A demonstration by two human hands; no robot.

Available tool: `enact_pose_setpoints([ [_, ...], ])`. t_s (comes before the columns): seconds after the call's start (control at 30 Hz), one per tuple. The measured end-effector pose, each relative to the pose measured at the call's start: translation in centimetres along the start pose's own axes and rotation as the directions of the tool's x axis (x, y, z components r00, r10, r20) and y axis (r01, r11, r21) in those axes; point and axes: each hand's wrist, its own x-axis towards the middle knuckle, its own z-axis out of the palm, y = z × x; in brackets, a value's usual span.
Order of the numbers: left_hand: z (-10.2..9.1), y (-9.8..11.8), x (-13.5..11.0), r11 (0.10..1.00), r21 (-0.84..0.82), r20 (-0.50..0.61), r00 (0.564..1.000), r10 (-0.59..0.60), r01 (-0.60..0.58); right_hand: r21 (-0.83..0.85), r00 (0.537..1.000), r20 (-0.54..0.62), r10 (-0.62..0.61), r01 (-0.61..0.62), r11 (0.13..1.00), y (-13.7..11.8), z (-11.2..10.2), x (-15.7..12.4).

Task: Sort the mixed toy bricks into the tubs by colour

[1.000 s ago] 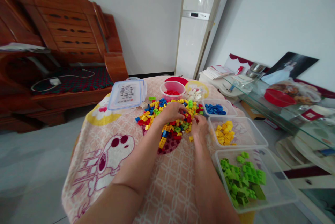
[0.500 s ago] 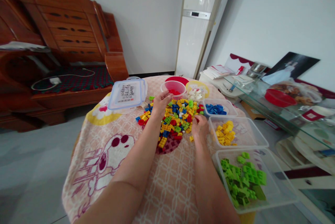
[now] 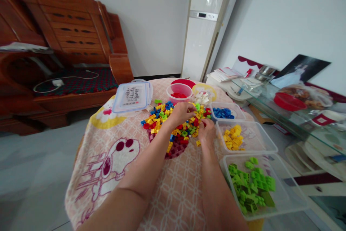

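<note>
A heap of mixed red, yellow, blue and green bricks point(image 3: 162, 115) lies in the middle of a round table under a pink cartoon-dog cloth point(image 3: 113, 159). My left hand point(image 3: 180, 112) rests on the heap's far side, its fingers curled down among the bricks. At the heap's right edge my right hand point(image 3: 207, 130) is closed like a loose fist beside the yellow-brick tub point(image 3: 266, 144). What either hand grips is hidden.
Clear tubs ring the heap: red bricks point(image 3: 179, 92), white bricks point(image 3: 201, 97), blue bricks point(image 3: 225, 112), green bricks point(image 3: 283, 202). A lidded box point(image 3: 132, 97) sits far left. A wooden bench point(image 3: 67, 43) stands left, a glass table point(image 3: 297, 115) right.
My left hand went from the heap out to the red-brick tub, then came back onto the heap. The right hand has stayed at the heap's right edge.
</note>
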Motion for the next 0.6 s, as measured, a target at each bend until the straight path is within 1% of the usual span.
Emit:
enact_pose_setpoints([
  [0.07,0.9,1.1,-0.2,0.981,0.189,0.109,0.994,0.016,-0.036,-0.01,1.0,0.009,-0.002,0.002,1.0,0.2,0.0,0.0],
  [0.13,1.9,1.9,-0.4,0.938,0.34,0.174,0.985,0.009,-0.069,-0.013,1.0,0.017,0.003,-0.003,1.0,0.2,0.0,0.1],
  [0.2,2.7,2.2,-0.7,0.901,0.423,0.221,0.975,-0.001,-0.095,-0.005,1.0,0.016,0.009,-0.009,1.0,0.2,0.0,0.1],
  [0.27,3.2,2.4,-0.9,0.882,0.46,0.25,0.968,-0.019,-0.102,0.005,1.0,0.02,0.006,-0.006,1.0,0.1,-0.1,0.1],
  [0.4,3.4,2.3,-0.9,0.873,0.479,0.253,0.967,-0.038,-0.091,0.001,0.999,0.046,0.013,-0.013,1.0,-0.2,-0.2,0.1],
  [0.47,3.3,2.1,-0.8,0.886,0.456,0.239,0.971,-0.025,-0.089,-0.005,0.999,0.047,0.022,-0.022,1.0,-0.3,-0.2,0.1],
  [0.53,2.9,1.7,-0.6,0.919,0.385,0.218,0.976,-0.006,-0.08,-0.004,0.999,0.045,0.019,-0.019,1.0,-0.3,-0.2,0.1],
  [0.6,2.4,1.1,-0.3,0.967,0.25,0.177,0.984,0.004,-0.049,-0.003,0.999,0.038,0.018,-0.018,1.0,-0.3,-0.3,0.1],
])
